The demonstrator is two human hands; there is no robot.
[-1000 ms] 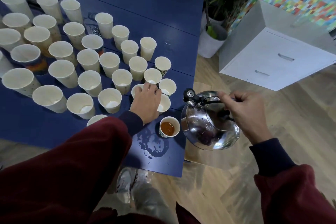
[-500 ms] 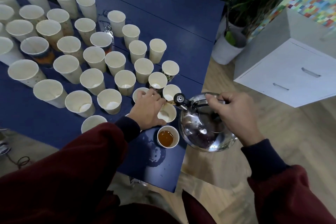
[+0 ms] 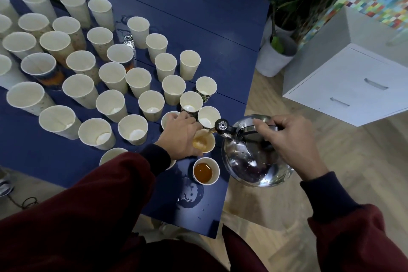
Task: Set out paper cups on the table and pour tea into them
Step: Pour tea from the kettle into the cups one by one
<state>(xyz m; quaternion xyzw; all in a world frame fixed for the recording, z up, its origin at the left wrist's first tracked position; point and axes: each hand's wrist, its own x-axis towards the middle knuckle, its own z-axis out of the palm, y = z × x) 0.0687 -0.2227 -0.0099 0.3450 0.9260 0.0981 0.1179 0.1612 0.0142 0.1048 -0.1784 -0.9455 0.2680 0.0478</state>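
Observation:
Several white paper cups stand in rows on the blue table (image 3: 198, 28). My right hand (image 3: 287, 141) grips the handle of a shiny steel kettle (image 3: 251, 161), tilted with its spout over a cup (image 3: 206, 142) near the table's right edge. A thin amber stream of tea runs into that cup, which holds some tea. My left hand (image 3: 180, 137) curls round the cup's left side. Just in front of it stands a cup full of tea (image 3: 206, 173). Most other cups look empty.
A wet spill (image 3: 189, 194) marks the table's near corner. To the right stand a white drawer cabinet (image 3: 353, 86) and a potted plant in a white pot (image 3: 276, 55) on the wooden floor. A dark board lies at the table's far left.
The kettle has moved left and tipped, and tea now pours into the cup my left hand holds. That cup was empty before.

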